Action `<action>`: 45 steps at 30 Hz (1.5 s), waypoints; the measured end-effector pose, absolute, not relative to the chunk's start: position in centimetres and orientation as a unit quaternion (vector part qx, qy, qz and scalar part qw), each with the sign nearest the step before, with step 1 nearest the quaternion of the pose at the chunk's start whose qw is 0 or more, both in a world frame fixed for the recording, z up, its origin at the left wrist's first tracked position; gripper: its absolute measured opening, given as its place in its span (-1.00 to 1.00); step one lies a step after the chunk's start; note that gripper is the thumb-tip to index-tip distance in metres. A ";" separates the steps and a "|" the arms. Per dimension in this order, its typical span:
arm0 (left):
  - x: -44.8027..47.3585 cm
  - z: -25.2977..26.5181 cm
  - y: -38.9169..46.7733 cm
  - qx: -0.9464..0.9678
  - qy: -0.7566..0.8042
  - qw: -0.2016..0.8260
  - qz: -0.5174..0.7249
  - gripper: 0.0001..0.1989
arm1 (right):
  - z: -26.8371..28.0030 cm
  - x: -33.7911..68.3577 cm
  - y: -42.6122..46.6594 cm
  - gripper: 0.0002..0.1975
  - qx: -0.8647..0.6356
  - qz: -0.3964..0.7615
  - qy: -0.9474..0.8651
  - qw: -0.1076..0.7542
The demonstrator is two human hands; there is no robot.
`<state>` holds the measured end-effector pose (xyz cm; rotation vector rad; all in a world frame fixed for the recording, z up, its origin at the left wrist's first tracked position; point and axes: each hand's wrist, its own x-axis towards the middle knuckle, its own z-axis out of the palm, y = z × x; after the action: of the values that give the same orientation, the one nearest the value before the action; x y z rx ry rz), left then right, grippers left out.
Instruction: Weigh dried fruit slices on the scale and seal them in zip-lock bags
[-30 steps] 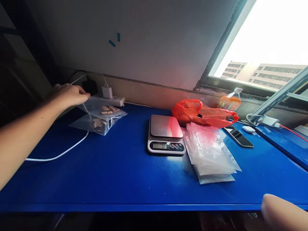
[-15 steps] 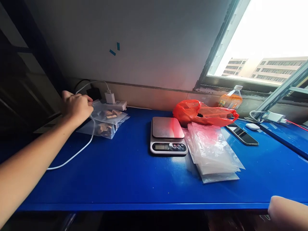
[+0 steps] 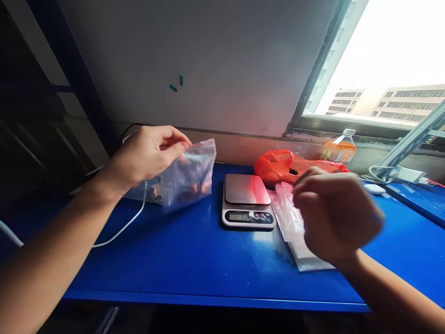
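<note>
A clear plastic zip bag (image 3: 189, 178) with brownish pieces inside hangs from the fingers of my left hand (image 3: 149, 153), pinched at its top edge. Under and behind it, a second clear bag (image 3: 153, 191) with brown pieces lies on the table. The digital kitchen scale (image 3: 247, 190) stands right of the held bag, its plate bare and its display reading what looks like zero. My right hand (image 3: 339, 215) is above a stack of flat clear bags (image 3: 306, 255). Motion blurs it; its fingers look bent, and whether anything is in them is unclear.
A red plastic bag (image 3: 273, 167) sits behind the stack, with an orange-labelled bottle (image 3: 342, 146) at the wall. A white cable (image 3: 128, 227) loops across the blue table (image 3: 194, 264) at left. A charger (image 3: 412, 175) and a white case (image 3: 374, 189) are at right.
My left hand has lifted one bag of brown pieces and moved right toward the scale. From the lower right edge, my right hand has come up over the stack. The view has shifted slightly.
</note>
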<state>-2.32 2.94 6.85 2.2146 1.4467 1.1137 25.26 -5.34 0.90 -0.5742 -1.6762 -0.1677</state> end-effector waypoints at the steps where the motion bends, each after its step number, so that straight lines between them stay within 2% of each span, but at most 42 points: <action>1: -1.2 6.8 1.9 0.769 0.488 0.191 0.365 -0.81 | 0.4 24.9 -4.9 -0.96 -0.243 -0.074 -0.743 0.619; 4: 1.7 5.8 -0.2 0.780 0.424 0.381 0.257 -0.87 | -1.5 23.7 -4.1 -0.89 -0.297 -0.081 -0.779 0.546; 7: 3.4 4.1 -1.3 0.740 0.359 0.514 0.243 -0.86 | -3.2 22.8 -4.2 -0.84 -0.358 -0.101 -0.804 0.464; 9: 4.0 2.8 -1.5 0.705 0.331 0.579 0.243 -0.82 | -3.9 22.5 -4.4 -0.89 -0.368 -0.123 -0.803 0.452; 12: 4.3 0.9 -1.4 0.667 0.331 0.626 0.234 -0.78 | -4.6 22.5 -4.1 -0.94 -0.374 -0.145 -0.781 0.479; 17: 4.6 -1.2 -1.3 0.646 0.316 0.639 0.274 -0.76 | -5.4 22.6 -3.4 -0.89 -0.347 -0.061 -0.783 0.512; 25: 4.3 -0.6 -1.9 0.650 0.307 0.647 0.253 -0.83 | -4.4 23.9 -4.3 -0.85 -0.260 -0.056 -0.863 0.429; 30: 4.3 -0.9 -2.1 0.696 0.334 0.591 0.234 -0.72 | -3.1 24.3 -4.3 -0.84 -0.266 -0.059 -0.912 0.308; 35: 4.6 -1.3 -2.7 0.770 0.369 0.474 0.217 -0.83 | -3.2 24.4 -4.1 -0.91 -0.297 -0.046 -0.933 0.200; 39: 4.6 -1.1 -3.0 0.791 0.363 0.440 0.221 -0.77 | -3.9 24.2 -3.9 -0.80 -0.284 -0.056 -0.937 0.196; 42: 4.5 -1.0 -2.4 0.787 0.374 0.432 0.232 -0.77 | -3.8 24.1 -3.8 -0.82 -0.282 -0.064 -0.934 0.210; 45: 4.0 -0.9 -1.3 0.784 0.419 0.368 0.275 -0.80 | -3.5 24.3 -3.8 -0.84 -0.279 -0.085 -0.936 0.199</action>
<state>4.00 -1.32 -0.87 2.0128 1.0750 0.7062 24.27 -3.82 -3.53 -0.7810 -2.6167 -0.2369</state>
